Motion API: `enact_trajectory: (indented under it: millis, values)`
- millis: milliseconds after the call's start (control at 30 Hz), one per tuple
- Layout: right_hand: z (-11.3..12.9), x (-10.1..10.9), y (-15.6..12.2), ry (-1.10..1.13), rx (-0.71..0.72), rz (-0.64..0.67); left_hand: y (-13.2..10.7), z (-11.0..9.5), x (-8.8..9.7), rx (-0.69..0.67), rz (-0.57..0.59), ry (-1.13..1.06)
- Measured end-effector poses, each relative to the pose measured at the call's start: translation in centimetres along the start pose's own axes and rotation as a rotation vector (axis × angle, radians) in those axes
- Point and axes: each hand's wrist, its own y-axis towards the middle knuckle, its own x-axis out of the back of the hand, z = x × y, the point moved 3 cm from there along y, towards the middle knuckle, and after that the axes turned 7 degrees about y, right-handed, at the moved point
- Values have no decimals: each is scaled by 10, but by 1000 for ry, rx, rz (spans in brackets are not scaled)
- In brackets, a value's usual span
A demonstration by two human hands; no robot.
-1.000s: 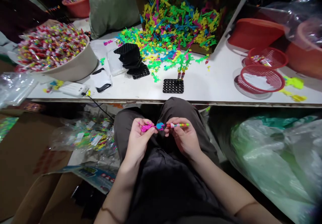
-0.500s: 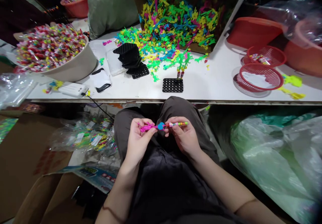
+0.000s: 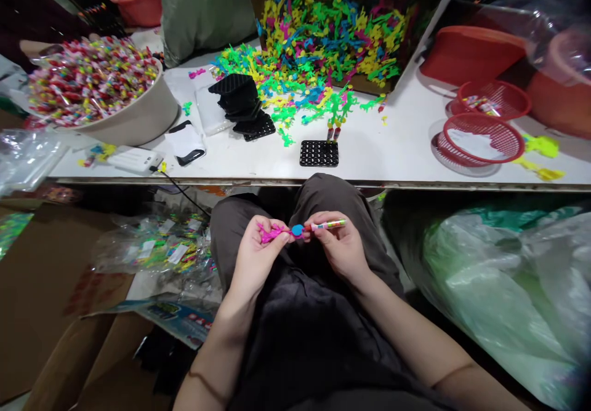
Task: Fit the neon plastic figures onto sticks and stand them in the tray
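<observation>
Over the lap, my left hand [image 3: 261, 251] pinches a pink plastic figure [image 3: 272, 234] with a round blue piece [image 3: 297, 231] at its right end. My right hand [image 3: 341, 248] grips a slim tube of colourful candies [image 3: 330, 224], its red end pointing left at the blue piece. The two parts meet or nearly meet; whether they are joined I cannot tell. In front, on the table, a black perforated tray [image 3: 318, 153] holds two upright candy tubes [image 3: 333, 134] topped with green figures [image 3: 340, 104].
A large box [image 3: 410, 60] spills colourful plastic figures [image 3: 323, 42] onto the table. At left stand a tub of wrapped candies [image 3: 138, 112], stacked black trays [image 3: 237, 100] and a white power bank [image 3: 133, 160] with a cable. Red baskets [image 3: 484, 137] stand right; plastic bags [image 3: 498, 288] lie below.
Both hands stay together over the lap with the same items. The pink figure and the tube have shifted slightly, and the camera view has moved a little.
</observation>
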Motion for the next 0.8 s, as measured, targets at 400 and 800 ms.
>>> enact_trajectory:
  millis: [400,800]
  values:
    - [4,-3,2,-111,-80,42,2,7,9,184,-36,-44]
    - [5,-2,3,-118,-117,97,4,8,9,224,-45,-87]
